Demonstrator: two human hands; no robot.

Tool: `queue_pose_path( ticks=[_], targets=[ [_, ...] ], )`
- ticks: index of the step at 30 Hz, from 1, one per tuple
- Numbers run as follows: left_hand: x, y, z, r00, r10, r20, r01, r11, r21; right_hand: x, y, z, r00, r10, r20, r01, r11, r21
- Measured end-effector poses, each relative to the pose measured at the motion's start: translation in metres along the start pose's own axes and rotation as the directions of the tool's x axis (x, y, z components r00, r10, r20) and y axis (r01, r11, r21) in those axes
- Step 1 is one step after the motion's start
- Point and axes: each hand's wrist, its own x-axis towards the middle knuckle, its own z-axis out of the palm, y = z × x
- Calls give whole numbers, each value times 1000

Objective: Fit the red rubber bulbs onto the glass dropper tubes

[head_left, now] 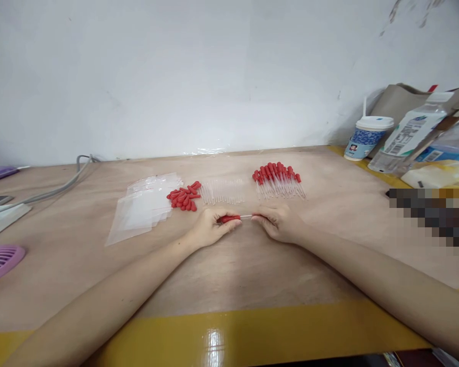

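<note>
My left hand [213, 227] is closed around a red rubber dropper bulb [230, 218]. Pinched in my right hand [278, 222] is a thin clear glass dropper tube [246, 216]; its near end meets the bulb's mouth, and the rest is hidden by my fingers. Behind my left hand lies a heap of loose red bulbs [185, 197]. To the right of that heap, several bare clear tubes [222, 191] lie side by side. Farther right is a pile of droppers with red bulbs on their tubes [278, 179].
Clear plastic bags [137, 211] lie overlapped at left. A grey cable [67, 186] and a pink slatted object [2, 262] are at far left. A paper cup [367, 137] with a straw and a plastic bottle [409, 135] stand at back right. Yellow tape [199, 339] edges the table.
</note>
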Motion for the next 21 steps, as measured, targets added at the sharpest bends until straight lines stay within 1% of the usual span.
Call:
queue_pose_path(
  ticks=[4, 8, 11, 15, 21],
  targets=[
    [0, 1, 0, 999, 28, 41, -30, 999, 39, 0, -1, 4, 999, -25, 24, 26, 998, -59],
    [0, 2, -1, 994, 64, 85, -69, 996, 57, 1, -5, 6, 999, -16, 31, 17, 999, -39],
    [-1, 1, -1, 994, 75, 85, -81, 994, 68, 3, -10, 6, 997, 40, 63, -41, 999, 23],
    [-1, 1, -1, 993, 83, 81, -89, 993, 82, 7, -15, 4, 983, 113, 142, -128, 987, 101],
    [0, 1, -1, 993, 85, 80, -92, 992, 87, 13, -16, 1, 959, 184, 216, -223, 960, 172]
  ],
)
